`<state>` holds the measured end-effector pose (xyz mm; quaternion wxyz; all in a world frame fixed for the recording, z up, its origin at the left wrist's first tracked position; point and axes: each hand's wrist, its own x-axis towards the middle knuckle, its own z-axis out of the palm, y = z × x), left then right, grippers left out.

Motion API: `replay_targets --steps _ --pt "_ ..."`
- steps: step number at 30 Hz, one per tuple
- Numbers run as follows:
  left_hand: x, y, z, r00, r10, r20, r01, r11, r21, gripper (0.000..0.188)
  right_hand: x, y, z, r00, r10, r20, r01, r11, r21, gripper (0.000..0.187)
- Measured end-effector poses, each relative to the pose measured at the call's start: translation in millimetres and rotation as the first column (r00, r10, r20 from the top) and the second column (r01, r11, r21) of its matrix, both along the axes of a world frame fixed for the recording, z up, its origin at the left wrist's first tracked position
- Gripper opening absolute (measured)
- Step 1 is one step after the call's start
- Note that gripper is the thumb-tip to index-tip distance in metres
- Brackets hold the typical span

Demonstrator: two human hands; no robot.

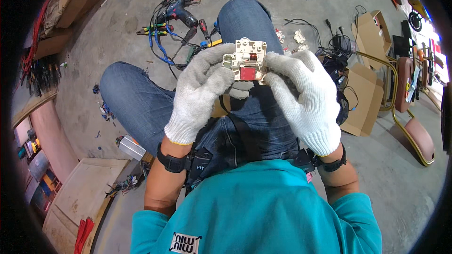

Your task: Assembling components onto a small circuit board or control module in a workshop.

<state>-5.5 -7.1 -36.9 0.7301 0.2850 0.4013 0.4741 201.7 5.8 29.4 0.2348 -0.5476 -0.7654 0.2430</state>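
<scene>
White-gloved left hand (200, 84) and right hand (306, 94) grasp a cream plastic casing (241, 58) containing a red rectangular block (247, 74); right of them, brown cardboard boxes (365, 106) on grey concrete floor (127, 28)

Module (244, 62): cream plastic, squarish, innards exposed, open face toward camera. Copper-coloured coil (253, 56) right of middle, red ribbed block (247, 74) below. Held at its side edges, between left hand (203, 84) and right hand (303, 87).

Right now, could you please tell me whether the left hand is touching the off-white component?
Touching: the head view shows the left hand gripping the off-white component at its left edge, no gap between them.
</scene>
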Motion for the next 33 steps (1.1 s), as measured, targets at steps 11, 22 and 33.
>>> replay_targets --steps 11,22,33 --pt "0.7 -1.4 -3.8 0.999 0.002 -0.047 -0.003 1.000 -0.005 0.047 -4.0 -1.6 -1.4 0.999 -0.031 -0.022 0.028 0.995 -0.099 0.020" --pt "-1.1 -1.6 -1.0 0.999 -0.022 -0.048 0.022 1.000 -0.008 0.048 -4.2 -1.8 1.8 0.998 -0.020 -0.064 0.009 0.985 -0.172 0.024" --pt "-1.3 -0.4 -0.4 0.999 -0.008 -0.039 0.008 1.000 -0.014 0.045 -1.9 -0.6 4.7 1.000 0.001 -0.024 -0.006 0.981 -0.194 0.029"
